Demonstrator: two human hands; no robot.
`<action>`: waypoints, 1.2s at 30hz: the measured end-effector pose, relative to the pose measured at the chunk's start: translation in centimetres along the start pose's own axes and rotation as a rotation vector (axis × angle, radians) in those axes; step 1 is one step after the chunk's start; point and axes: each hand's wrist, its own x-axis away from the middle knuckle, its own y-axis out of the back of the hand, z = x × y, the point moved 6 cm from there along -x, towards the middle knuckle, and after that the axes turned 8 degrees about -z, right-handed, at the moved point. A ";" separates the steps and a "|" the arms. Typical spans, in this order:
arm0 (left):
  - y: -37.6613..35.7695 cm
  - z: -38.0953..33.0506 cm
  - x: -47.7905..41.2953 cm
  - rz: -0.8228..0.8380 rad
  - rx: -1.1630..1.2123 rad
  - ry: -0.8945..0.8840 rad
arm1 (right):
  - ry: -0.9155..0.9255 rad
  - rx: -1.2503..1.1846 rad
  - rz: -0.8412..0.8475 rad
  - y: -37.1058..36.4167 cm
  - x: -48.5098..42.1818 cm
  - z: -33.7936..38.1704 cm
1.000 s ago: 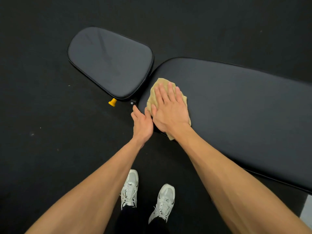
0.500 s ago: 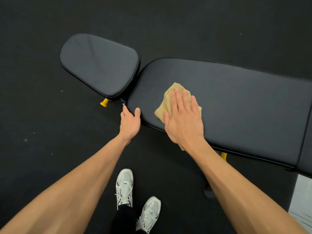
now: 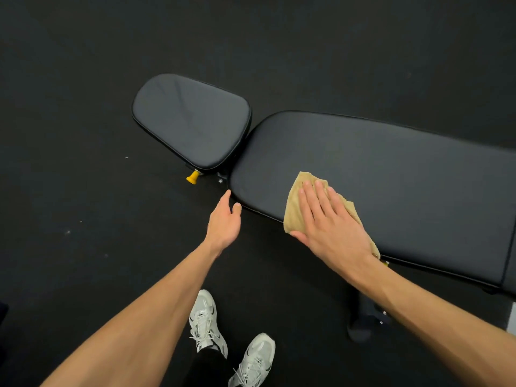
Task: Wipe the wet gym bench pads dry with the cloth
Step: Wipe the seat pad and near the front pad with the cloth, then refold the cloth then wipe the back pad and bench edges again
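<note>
The black gym bench has a small seat pad at left and a long back pad stretching right. A tan cloth lies on the long pad near its front edge. My right hand presses flat on the cloth, fingers together and pointing away from me. My left hand hovers just off the long pad's near-left corner, fingers loosely apart and holding nothing.
Dark rubber floor surrounds the bench. A yellow adjustment knob sticks out under the seat pad. The bench's black foot stands below my right forearm. My white sneakers are on the floor at bottom centre.
My right hand has slid the cloth rightward along the long pad, away from the seat pad end. My left hand has come off the pad's corner edge.
</note>
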 end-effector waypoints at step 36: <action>9.8 -8.2 -4.9 0.168 0.336 -0.054 | -0.805 -1.645 -0.248 8.7 -19.8 3.9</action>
